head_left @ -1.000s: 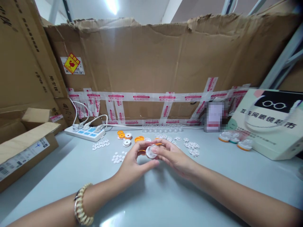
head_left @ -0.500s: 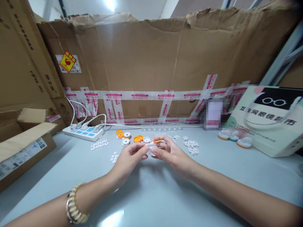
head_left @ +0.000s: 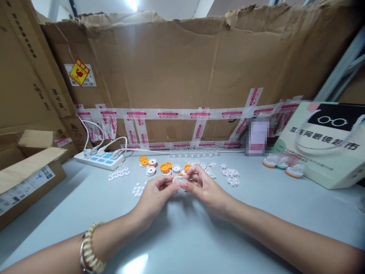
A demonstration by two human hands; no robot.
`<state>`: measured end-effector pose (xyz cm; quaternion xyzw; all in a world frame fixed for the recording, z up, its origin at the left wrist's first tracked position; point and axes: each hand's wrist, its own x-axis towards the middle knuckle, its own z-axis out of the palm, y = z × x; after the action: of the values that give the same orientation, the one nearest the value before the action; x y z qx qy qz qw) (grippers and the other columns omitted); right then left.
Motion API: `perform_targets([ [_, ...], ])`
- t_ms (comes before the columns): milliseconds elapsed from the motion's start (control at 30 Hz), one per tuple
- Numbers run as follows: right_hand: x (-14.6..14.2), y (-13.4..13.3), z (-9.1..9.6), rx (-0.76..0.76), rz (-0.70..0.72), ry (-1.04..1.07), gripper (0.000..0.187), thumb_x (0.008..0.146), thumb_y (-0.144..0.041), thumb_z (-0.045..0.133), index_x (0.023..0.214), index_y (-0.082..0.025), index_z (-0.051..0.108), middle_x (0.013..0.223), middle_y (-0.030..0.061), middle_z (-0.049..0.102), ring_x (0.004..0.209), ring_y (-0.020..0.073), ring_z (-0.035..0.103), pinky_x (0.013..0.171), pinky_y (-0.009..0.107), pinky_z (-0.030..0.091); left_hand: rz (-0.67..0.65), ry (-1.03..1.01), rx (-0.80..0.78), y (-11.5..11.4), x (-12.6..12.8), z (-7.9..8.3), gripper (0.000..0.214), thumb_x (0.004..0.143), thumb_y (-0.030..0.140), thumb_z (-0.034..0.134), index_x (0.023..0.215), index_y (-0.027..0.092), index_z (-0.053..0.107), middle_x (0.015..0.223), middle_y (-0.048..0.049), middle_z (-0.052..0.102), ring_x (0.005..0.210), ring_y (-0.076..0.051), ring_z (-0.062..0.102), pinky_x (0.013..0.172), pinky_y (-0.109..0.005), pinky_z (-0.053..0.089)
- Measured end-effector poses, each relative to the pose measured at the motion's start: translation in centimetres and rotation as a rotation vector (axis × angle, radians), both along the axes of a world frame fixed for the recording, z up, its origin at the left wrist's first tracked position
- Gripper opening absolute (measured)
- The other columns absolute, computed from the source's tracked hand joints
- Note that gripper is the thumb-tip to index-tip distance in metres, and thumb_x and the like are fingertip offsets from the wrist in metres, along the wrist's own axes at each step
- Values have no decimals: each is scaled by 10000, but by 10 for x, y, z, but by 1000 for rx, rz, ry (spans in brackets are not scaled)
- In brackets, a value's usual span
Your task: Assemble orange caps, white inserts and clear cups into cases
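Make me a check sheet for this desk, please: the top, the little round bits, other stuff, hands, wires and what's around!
Surface: shiny pale blue-grey tabletop, light reflected near the front.
Job's things: clear-and-white round part, held; orange round pieces and small white discs lie on the tabletop.
Clutter: printed bag on the right, open carton on the left.
Hands: left hand and right hand hold the round part in their fingers.
Cables: white cables run to a power strip, back left.
Surroundings: taped cardboard wall behind.
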<state>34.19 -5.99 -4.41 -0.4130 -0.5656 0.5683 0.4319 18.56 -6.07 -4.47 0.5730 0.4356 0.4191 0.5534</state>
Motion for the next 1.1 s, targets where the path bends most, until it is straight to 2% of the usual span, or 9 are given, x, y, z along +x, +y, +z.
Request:
perform_targets([
  [233, 12, 7, 11, -33, 217, -51, 532, 645, -533, 685, 1016, -213, 475, 892, 18, 546, 863, 150, 545, 862, 353, 400, -49, -114, -116, 5, -2, -3, 315, 722, 421, 664, 867, 142, 687, 840, -56, 662, 800, -157, 578, 756, -255, 442],
  [333, 14, 10, 12, 10, 314, -109, 556, 569, -359, 780, 1028, -214, 502, 881, 7, 564, 827, 142, 543, 819, 332, 421, -69, -245, -234, 7, -5, 1, 314, 733, 420, 653, 872, 140, 671, 780, -50, 662, 726, -136, 593, 733, -244, 468],
  [500, 8, 14, -1, 83, 161, -137, 453, 596, -283, 758, 973, -186, 525, 708, -33, 527, 643, 101, 484, 670, 286, 425, -61, -273, -321, 8, -8, 6, 387, 699, 499, 668, 781, 123, 627, 648, -21, 617, 578, -94, 567, 617, -202, 482],
  [633, 6, 15, -6, 20, 164, -80, 413, 648, -317, 733, 1002, -184, 566, 755, -7, 573, 682, 111, 529, 687, 288, 434, -91, -179, -310, 10, -9, 5, 509, 724, 625, 565, 812, 123, 573, 634, -29, 599, 556, -104, 564, 594, -224, 479],
  [733, 9, 15, 0, -20, 219, 26, 386, 677, -342, 720, 1006, -182, 600, 896, 31, 619, 769, 119, 566, 756, 290, 450, -85, 10, -29, 14, -16, 5, 567, 782, 653, 442, 963, 125, 544, 767, -77, 616, 642, -155, 591, 655, -308, 498],
  [800, 11, 14, 6, -68, 246, 81, 372, 664, -338, 735, 980, -177, 623, 942, 43, 631, 803, 121, 578, 812, 293, 454, -76, 222, 351, 17, -23, 6, 565, 776, 576, 533, 1148, 153, 483, 1021, -127, 589, 859, -217, 594, 783, -378, 487],
  [867, 12, 12, 10, -136, 265, 119, 372, 651, -327, 749, 968, -170, 636, 953, 56, 643, 854, 136, 593, 889, 311, 440, -121, 441, 712, 19, -30, 7, 714, 721, 460, 666, 1311, 215, 347, 1282, -149, 449, 1114, -279, 488, 926, -434, 424],
  [933, 11, 10, 12, -179, 285, 146, 365, 651, -323, 750, 961, -161, 645, 950, 67, 654, 900, 153, 604, 938, 331, 424, -196, 589, 941, 20, -34, 8, 852, 690, 390, 720, 1381, 254, 241, 1376, -146, 361, 1232, -305, 382, 999, -466, 366],
  [1100, 7, 3, 10, -149, 336, 190, 291, 684, -327, 726, 913, -156, 670, 932, 59, 664, 889, 151, 622, 964, 354, 420, -170, 657, 1034, 17, -31, 9, 617, 803, 285, 611, 1353, 229, 338, 1242, -137, 523, 1130, -263, 501, 953, -428, 425],
])
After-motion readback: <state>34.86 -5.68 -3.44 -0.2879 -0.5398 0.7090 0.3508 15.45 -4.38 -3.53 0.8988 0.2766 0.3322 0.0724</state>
